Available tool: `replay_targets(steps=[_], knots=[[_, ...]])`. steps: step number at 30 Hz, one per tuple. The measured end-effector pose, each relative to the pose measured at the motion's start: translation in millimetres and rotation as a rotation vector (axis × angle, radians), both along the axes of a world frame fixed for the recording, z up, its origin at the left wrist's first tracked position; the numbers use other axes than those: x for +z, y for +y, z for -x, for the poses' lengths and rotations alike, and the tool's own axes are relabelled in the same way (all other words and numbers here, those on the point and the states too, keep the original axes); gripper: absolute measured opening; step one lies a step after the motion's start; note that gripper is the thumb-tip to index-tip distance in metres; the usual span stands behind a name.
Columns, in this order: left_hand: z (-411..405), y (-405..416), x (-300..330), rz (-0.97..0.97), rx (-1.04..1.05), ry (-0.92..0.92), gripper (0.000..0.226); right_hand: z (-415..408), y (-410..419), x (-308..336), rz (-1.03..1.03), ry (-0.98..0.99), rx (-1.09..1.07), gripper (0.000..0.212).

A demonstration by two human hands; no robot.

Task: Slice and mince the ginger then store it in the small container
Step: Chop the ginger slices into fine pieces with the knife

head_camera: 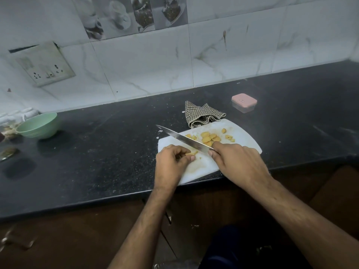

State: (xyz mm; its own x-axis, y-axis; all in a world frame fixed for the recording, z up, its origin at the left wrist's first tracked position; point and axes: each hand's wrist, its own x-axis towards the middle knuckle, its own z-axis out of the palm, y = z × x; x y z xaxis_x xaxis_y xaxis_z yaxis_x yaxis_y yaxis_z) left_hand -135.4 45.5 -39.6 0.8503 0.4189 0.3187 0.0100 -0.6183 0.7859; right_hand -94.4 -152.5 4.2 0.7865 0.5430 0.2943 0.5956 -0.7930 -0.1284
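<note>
A white cutting board [244,136] lies on the black counter near its front edge. Several yellow ginger slices [208,137] are spread across the board's far half. My left hand [172,164] pinches a small piece of ginger [192,153] on the board, fingers curled over it. My right hand [239,162] grips the handle of a long knife [182,138], whose blade angles up to the left and comes down right beside the held piece. The small container [243,102], clear with a pink lid on it, stands behind the board to the right.
A checked cloth [202,114] lies bunched at the board's far edge. A green bowl [38,125] stands at the counter's left, with white cups [19,114] behind it. The tiled wall holds a socket plate [45,65]. The counter edge runs just below the board.
</note>
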Motion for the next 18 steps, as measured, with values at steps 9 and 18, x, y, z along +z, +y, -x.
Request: replay_targets(steps=[9, 18], knots=[[1.7, 0.8, -1.3, 0.048, -0.085, -0.035, 0.009, 2.7, 17.6, 13.4, -0.162, 0.090, -0.043, 0.021], [5.3, -1.2, 2.2, 0.158, -0.130, -0.111, 0.003, -18.3, 41.7, 4.0, -0.500, 0.488, -0.134, 0.036]])
